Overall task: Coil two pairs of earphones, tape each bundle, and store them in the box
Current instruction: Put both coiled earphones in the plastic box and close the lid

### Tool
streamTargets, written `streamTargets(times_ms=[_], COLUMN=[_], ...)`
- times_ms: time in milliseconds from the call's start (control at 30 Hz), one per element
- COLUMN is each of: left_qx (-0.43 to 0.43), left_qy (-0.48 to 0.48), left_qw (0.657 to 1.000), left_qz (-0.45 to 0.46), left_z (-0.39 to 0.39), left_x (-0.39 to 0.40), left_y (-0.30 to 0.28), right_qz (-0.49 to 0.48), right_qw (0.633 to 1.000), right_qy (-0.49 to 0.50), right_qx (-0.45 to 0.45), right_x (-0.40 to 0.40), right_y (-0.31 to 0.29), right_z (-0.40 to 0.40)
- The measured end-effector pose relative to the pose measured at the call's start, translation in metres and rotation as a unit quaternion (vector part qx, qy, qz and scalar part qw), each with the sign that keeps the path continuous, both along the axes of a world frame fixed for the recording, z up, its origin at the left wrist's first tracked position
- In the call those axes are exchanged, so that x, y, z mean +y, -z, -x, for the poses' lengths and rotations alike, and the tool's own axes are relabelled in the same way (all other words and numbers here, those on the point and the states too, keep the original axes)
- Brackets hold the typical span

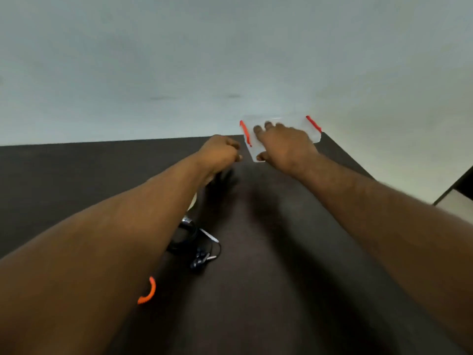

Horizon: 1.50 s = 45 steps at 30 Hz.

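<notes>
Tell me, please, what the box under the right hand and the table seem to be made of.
The box looks like translucent, whitish plastic with a matte, frosted finish; its red clips on two sides suit moulded plastic. The frame is blurred, so this is only likely. The table looks like dark brown wood or wood-look laminate: faint grain streaks run along it, with a dull sheen. Which of the two, I cannot tell.

Earphones [197,248] under left forearm; table [281,252] right bare
</notes>
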State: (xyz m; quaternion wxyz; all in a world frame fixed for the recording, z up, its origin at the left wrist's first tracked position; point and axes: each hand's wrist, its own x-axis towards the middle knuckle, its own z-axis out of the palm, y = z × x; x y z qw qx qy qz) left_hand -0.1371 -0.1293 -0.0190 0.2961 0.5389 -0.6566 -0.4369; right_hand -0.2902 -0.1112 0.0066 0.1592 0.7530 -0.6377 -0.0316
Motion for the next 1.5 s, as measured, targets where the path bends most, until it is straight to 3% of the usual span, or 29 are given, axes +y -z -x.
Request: streamTargets(times_ms=[67, 167, 333, 433, 500, 600, 733, 833, 1000, 1167, 1267, 1333, 1400, 1500], left_qx=[0.189, 0.270, 0.261, 0.225, 0.193, 0.165, 0.206, 0.252, 0.296, 0.258, 0.175, 0.111, 0.120, 0.145], left_qy=[-0.032, -0.036, -0.083, -0.109, -0.146, -0.197, -0.223, -0.233, -0.254, -0.218, -0.210, -0.192, -0.204, -0.211], left_qw=[0.980, 0.959, 0.960, 0.967, 0.968, 0.963, 0.945, 0.928, 0.905, 0.932, 0.960, 0.975, 0.972, 0.967], left_qz=[-0.054, -0.077, -0.053, -0.060, -0.067, -0.079, -0.119, -0.145, -0.169, -0.129, -0.056, -0.013, -0.011, 0.010], left_z=[-0.029, -0.070, -0.137, -0.182, -0.209, -0.234, -0.243, -0.242, -0.246, -0.251, -0.255, -0.253, -0.250, -0.243], left_x=[0.031, 0.103, 0.223, 0.278, 0.310, 0.345, 0.367, 0.374, 0.375, 0.379, 0.379, 0.378, 0.377, 0.373], left_y=[-0.005, -0.018, -0.032, -0.034, -0.031, -0.019, 0.001, 0.011, 0.023, 0.026, 0.027, 0.027, 0.021, -0.003], right_qz=[0.012, 0.009, -0.003, 0.070, 0.056, -0.013, -0.123, -0.166, -0.151, -0.155, -0.188, -0.161, -0.134, -0.111], right_qw=[1.000, 0.998, 0.994, 0.973, 0.950, 0.924, 0.900, 0.851, 0.848, 0.853, 0.844, 0.838, 0.818, 0.734], right_qy=[-0.018, -0.043, -0.097, -0.211, -0.308, -0.364, -0.307, -0.290, -0.334, -0.363, -0.369, -0.370, -0.376, -0.380], right_qx=[0.010, 0.033, 0.056, 0.067, 0.000, -0.116, -0.285, -0.405, -0.382, -0.341, -0.341, -0.367, -0.414, -0.551], right_x=[0.040, 0.115, 0.230, 0.275, 0.293, 0.300, 0.293, 0.288, 0.286, 0.282, 0.284, 0.286, 0.286, 0.285], right_y=[-0.012, -0.023, -0.041, -0.038, -0.032, -0.011, 0.032, 0.045, 0.063, 0.070, 0.071, 0.072, 0.067, 0.046], right_z=[-0.032, -0.082, -0.158, -0.181, -0.187, -0.183, -0.157, -0.148, -0.129, -0.114, -0.110, -0.111, -0.115, -0.124])
